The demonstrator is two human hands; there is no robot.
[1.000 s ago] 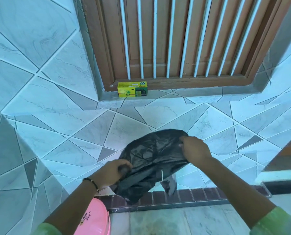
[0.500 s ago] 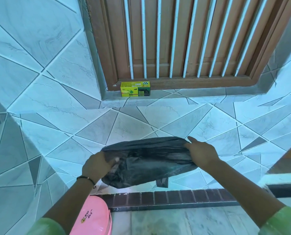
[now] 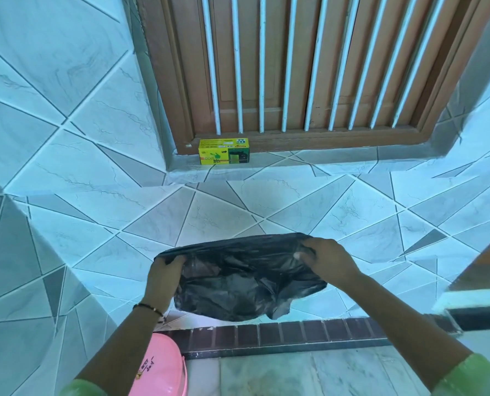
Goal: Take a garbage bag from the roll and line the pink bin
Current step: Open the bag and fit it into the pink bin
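Garbage bag (image 3: 246, 278), black, was held in the air, its long axis running left to right, mouth edge uppermost and body sagging downward. Left hand (image 3: 163, 277) gripped its left end; right hand (image 3: 328, 260) pinched the right end. Pink bin (image 3: 159, 367) stood below left on the marble floor (image 3: 295, 372). A yellow box (image 3: 223, 151) rested on the tiled window ledge (image 3: 309, 162).
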